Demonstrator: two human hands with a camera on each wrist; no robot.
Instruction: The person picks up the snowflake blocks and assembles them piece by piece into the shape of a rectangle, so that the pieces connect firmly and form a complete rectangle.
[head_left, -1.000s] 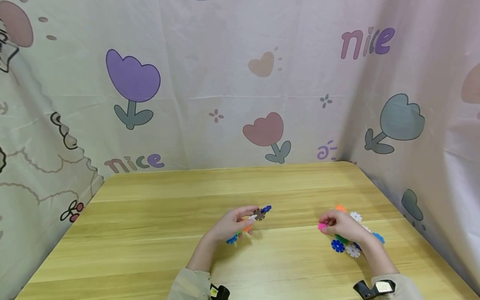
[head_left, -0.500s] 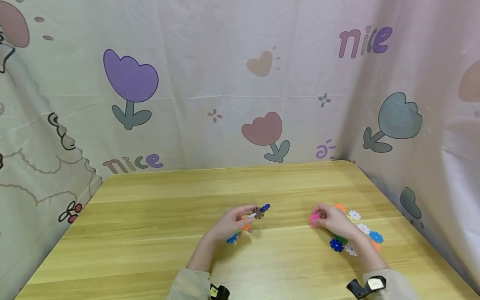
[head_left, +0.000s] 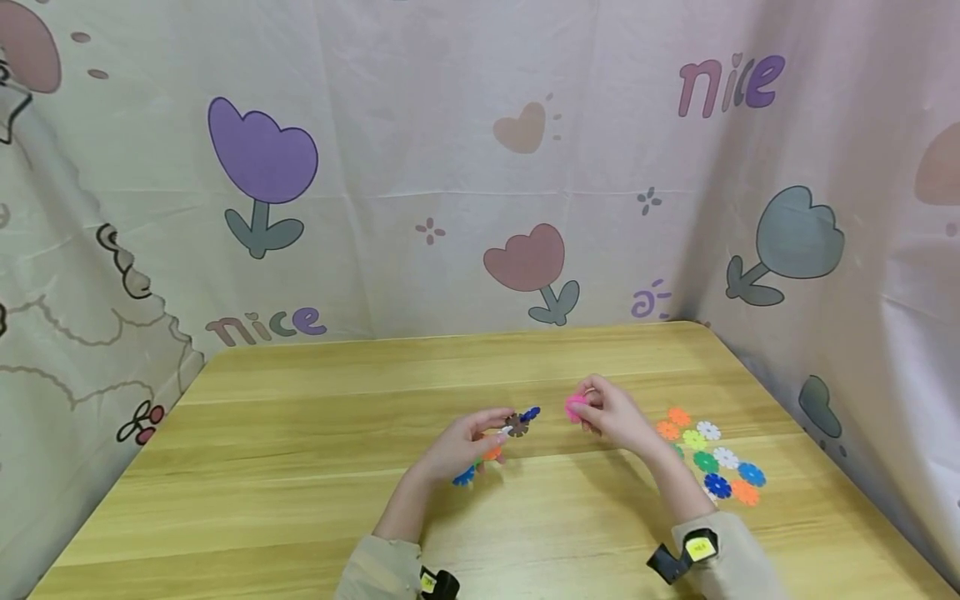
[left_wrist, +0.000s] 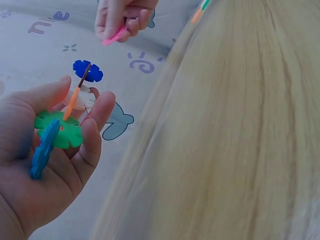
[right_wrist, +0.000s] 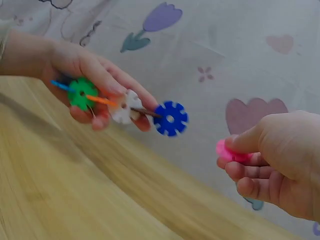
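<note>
My left hand (head_left: pixel 454 452) grips a linked chain of notched plastic snowflake discs over the table. From the palm outward run a light blue disc (left_wrist: pixel 44 150), a green disc (left_wrist: pixel 70 138), an orange disc (left_wrist: pixel 74 100), a white disc (right_wrist: pixel 119 114), a brown disc (head_left: pixel 517 427) and a dark blue disc (right_wrist: pixel 164 128) at the free end. Between thumb and fingers, my right hand (head_left: pixel 618 419) pinches a pink disc (head_left: pixel 574 408). It is apart from the chain, a short way right of the dark blue end. The left fingers partly cover the middle discs.
Several loose discs lie at the right of the wooden table (head_left: pixel 285 467), among them a green disc (head_left: pixel 706 462), a light blue disc (head_left: pixel 752 474) and an orange disc (head_left: pixel 746 492). A printed curtain (head_left: pixel 405 125) hangs behind the table and along both sides.
My right hand has carried the pink disc leftward and farther over the table, away from the loose discs, which show more fully. My left hand and the chain have hardly moved.
</note>
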